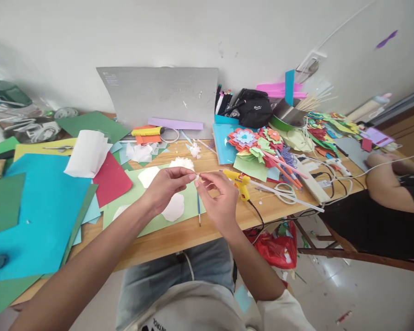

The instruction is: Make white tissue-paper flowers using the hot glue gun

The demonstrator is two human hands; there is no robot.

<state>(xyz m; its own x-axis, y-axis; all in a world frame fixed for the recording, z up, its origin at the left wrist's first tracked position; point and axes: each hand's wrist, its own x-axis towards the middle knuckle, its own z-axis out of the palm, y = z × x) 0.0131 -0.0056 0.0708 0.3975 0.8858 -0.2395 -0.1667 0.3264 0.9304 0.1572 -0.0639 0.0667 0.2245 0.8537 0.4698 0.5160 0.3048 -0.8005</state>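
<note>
My left hand (170,184) pinches a small white piece (197,177), perhaps paper, between thumb and fingertip. My right hand (221,197) meets it there, its thumb and forefinger closed on the same piece. Fingers cover most of it. A thin white stick (286,195) extends rightward from near my right knuckles; whether that hand holds it I cannot tell. Below the hands lies a light green sheet (152,227) with rounded white paper pieces (174,208) and a fringed white paper bundle (181,162). A thin blue brush-like tool (199,209) lies beside my right hand.
A yellow glue gun (239,183) and scissors (285,193) lie to the right, near layered paper flowers (244,138). Coloured sheets (51,202) cover the left side. A grey board (165,96) leans on the wall. Another person's arm (388,184) rests at far right.
</note>
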